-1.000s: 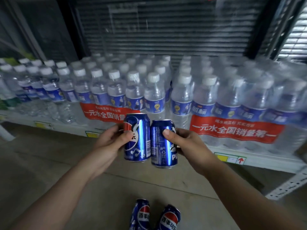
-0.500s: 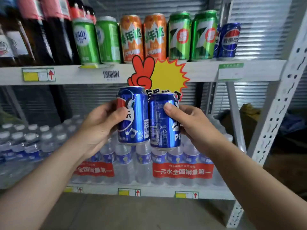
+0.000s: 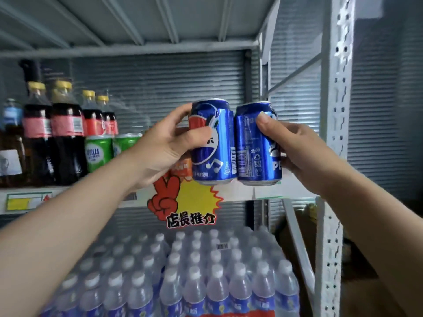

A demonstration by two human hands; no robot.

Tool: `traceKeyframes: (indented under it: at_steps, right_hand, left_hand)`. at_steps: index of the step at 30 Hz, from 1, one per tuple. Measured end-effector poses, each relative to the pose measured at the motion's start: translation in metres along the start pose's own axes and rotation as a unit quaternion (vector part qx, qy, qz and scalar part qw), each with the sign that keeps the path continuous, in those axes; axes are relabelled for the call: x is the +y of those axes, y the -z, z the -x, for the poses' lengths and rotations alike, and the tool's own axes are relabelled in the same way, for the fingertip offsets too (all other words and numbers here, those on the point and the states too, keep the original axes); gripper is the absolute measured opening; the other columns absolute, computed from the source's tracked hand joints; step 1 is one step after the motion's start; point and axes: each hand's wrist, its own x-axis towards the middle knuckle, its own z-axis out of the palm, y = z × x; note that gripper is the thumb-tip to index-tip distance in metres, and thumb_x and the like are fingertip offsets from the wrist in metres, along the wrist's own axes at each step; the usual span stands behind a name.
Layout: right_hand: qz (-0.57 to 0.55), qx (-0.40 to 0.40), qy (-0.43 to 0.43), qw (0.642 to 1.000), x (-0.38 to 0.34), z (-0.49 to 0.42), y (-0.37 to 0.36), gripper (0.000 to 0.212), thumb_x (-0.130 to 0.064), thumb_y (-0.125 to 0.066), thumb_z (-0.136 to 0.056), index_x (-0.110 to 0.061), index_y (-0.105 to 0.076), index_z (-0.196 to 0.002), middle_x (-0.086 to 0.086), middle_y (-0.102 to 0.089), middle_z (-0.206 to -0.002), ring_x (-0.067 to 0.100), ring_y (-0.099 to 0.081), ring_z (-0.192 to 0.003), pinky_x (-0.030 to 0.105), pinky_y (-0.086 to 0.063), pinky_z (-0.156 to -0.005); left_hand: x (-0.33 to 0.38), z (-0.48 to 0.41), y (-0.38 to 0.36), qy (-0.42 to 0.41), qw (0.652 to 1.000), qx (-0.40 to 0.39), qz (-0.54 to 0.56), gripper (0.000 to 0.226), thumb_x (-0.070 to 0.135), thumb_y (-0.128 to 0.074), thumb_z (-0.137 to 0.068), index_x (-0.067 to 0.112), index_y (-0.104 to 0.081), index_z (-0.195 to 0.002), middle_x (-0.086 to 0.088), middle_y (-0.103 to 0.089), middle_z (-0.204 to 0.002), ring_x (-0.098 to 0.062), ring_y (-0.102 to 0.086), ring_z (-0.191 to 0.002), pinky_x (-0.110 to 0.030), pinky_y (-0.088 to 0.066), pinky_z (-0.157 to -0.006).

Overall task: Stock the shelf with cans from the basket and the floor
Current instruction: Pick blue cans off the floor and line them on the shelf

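I hold two blue Pepsi cans upright, side by side and touching, in front of the middle shelf (image 3: 242, 191). My left hand (image 3: 160, 147) grips the left can (image 3: 217, 143), thumb across its front. My right hand (image 3: 295, 149) grips the right can (image 3: 254, 147) from its right side, thumb near the top. Both cans hover just above the shelf's front edge, at its right end. Behind my left hand an orange can (image 3: 183, 168) shows partly; other cans there are hidden.
Green cans (image 3: 98, 152) and tall dark soda bottles (image 3: 66, 138) stand on the shelf's left. A red-and-yellow promo sign (image 3: 183, 202) hangs from its edge. Packs of water bottles (image 3: 183, 271) fill the shelf below. A white perforated upright (image 3: 334, 156) rises at right.
Both hands have lifted the two cans from near the floor up to the middle shelf level. The view has tilted up, and the floor cans have dropped out of sight.
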Motion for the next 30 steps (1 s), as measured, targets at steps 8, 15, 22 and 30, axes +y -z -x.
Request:
traceKeyframes:
  at_steps: [8, 15, 22, 30]
  right_hand:
    - [0.043, 0.062, 0.036, 0.997, -0.025, -0.015, 0.051, 0.083, -0.064, -0.073, -0.057, 0.003, -0.069, -0.106, 0.005, -0.065, -0.084, 0.013, -0.052, -0.067, 0.02, -0.046, -0.063]
    - [0.08, 0.087, 0.015, 0.993, -0.013, -0.023, 0.076, 0.088, -0.076, -0.078, -0.05, -0.004, -0.073, -0.101, 0.024, -0.071, -0.095, 0.025, -0.054, -0.078, 0.052, -0.049, -0.082]
    - [0.092, 0.131, 0.016, 0.987, 0.003, -0.039, 0.085, 0.055, -0.054, -0.076, -0.068, -0.006, -0.073, -0.094, 0.008, -0.075, -0.083, 0.005, -0.062, -0.061, 0.014, -0.05, -0.059]
    - [0.166, 0.208, 0.026, 0.964, 0.017, -0.046, 0.095, 0.053, -0.057, -0.071, -0.067, -0.007, -0.071, -0.086, 0.007, -0.072, -0.07, 0.014, -0.066, -0.056, 0.033, -0.056, -0.059]
  left_hand:
    - [0.031, -0.072, -0.03, -0.013, 0.986, -0.12, -0.111, 0.042, 0.024, -0.078, -0.066, 0.02, -0.061, -0.105, 0.004, -0.069, -0.087, -0.008, -0.067, -0.08, -0.026, -0.059, -0.069]
    - [0.019, -0.103, -0.048, 0.007, 0.964, -0.166, -0.206, 0.064, 0.024, -0.087, -0.063, 0.015, -0.057, -0.118, -0.012, -0.068, -0.102, -0.014, -0.068, -0.085, -0.031, -0.059, -0.07]
    - [0.02, -0.132, -0.054, 0.004, 0.935, -0.158, -0.316, 0.06, 0.041, -0.082, -0.058, 0.02, -0.056, -0.109, 0.0, -0.071, -0.092, -0.011, -0.066, -0.08, -0.033, -0.054, -0.08]
    - [0.025, -0.177, -0.058, 0.013, 0.857, -0.18, -0.483, 0.073, 0.069, -0.081, -0.046, 0.032, -0.054, -0.103, 0.011, -0.073, -0.096, -0.01, -0.069, -0.09, -0.042, -0.055, -0.089]
